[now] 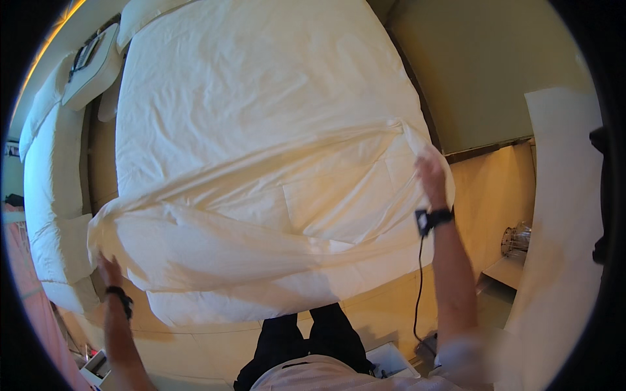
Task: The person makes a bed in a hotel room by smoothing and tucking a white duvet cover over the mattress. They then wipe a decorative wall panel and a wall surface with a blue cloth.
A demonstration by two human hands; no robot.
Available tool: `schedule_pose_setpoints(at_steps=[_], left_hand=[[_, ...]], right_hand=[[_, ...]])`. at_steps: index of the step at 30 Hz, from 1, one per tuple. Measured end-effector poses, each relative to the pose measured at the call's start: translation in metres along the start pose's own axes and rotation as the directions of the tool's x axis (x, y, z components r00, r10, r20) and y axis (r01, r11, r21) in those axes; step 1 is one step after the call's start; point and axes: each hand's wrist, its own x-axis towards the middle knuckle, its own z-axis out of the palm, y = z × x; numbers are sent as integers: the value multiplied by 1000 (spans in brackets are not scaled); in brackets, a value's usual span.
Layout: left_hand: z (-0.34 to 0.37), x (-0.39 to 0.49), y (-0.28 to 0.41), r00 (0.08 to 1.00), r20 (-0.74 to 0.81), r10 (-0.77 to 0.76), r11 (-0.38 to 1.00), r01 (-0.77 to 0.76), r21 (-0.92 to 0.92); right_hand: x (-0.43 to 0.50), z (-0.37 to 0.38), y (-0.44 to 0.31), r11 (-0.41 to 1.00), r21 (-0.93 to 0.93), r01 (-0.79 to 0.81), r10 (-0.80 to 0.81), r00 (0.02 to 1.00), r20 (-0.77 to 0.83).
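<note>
A white cloth cover [234,264] lies in loose folds across the near end of a bed. Beneath its raised edge shows a white padded layer [337,195] with stitched seams. My right hand [430,168], blurred, grips the cover at the bed's right side; a black strap with a small cabled device is on that wrist. My left hand [108,270] is at the cover's left corner, beyond the bed's edge. Its fingertips meet the cloth, but whether they grip it cannot be made out. Farther up, white bedding [264,83] spreads wrinkled over the bed.
A second white bed [54,195] stands at the left, with a bedside table [95,66] between the beds. To the right are a partition [489,73], a white curtain-like panel [562,205] and a clear lamp-like object [516,239]. A white box [391,359] sits beside my legs on the tiled floor [215,349].
</note>
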Motion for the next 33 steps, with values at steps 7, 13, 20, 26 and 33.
schedule_pose_setpoints(at_steps=[7, 13, 20, 26, 33], left_hand=[[49, -184, 155, 913, 362, 190, 963, -101, -250], [42, -169, 337, 853, 234, 466, 749, -240, -617], [43, -113, 419, 741, 447, 501, 853, -337, -398], [47, -87, 368, 597, 413, 687, 726, -581, -367], [13, -53, 332, 586, 661, 469, 878, -394, -273]], right_hand=[[-210, 57, 73, 969, -225, -104, 131, 986, 107], [-196, 78, 45, 914, -304, 268, -214, 956, 201], [-142, 77, 28, 713, -444, 542, -241, 785, 571], [-112, 72, -7, 845, -286, 451, -207, 770, 603], [-58, 87, -80, 905, -95, 414, -377, 887, 267]])
